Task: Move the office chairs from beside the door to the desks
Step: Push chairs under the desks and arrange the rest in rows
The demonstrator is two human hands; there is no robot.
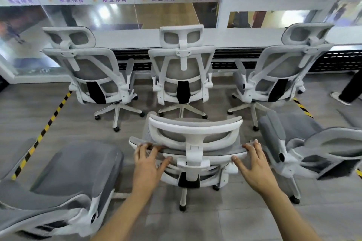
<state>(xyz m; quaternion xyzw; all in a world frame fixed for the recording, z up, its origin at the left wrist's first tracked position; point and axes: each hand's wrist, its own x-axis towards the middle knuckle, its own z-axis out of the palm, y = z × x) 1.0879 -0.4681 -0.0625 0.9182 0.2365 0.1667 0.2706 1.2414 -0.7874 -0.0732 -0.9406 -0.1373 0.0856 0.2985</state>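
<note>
A white-framed office chair with grey mesh [195, 129] stands right in front of me, its back toward me. My left hand [148, 164] grips the left end of the backrest's top edge, fingers curled over it and thumb below. At the right end my right hand [252, 166] holds the same edge, fingers laid over the top with the thumb under the rim. Beyond it, three matching chairs, left [92, 72], middle [182, 68] and right [280, 70], are lined up facing a long white desk [225, 37] along the glass wall.
Another grey chair [74, 166] sits close at my lower left and one more [293, 135] at my right, leaving a narrow lane. Yellow-black floor tape [45, 129] runs diagonally at left. A person's leg and shoe [350, 88] stand at the far right.
</note>
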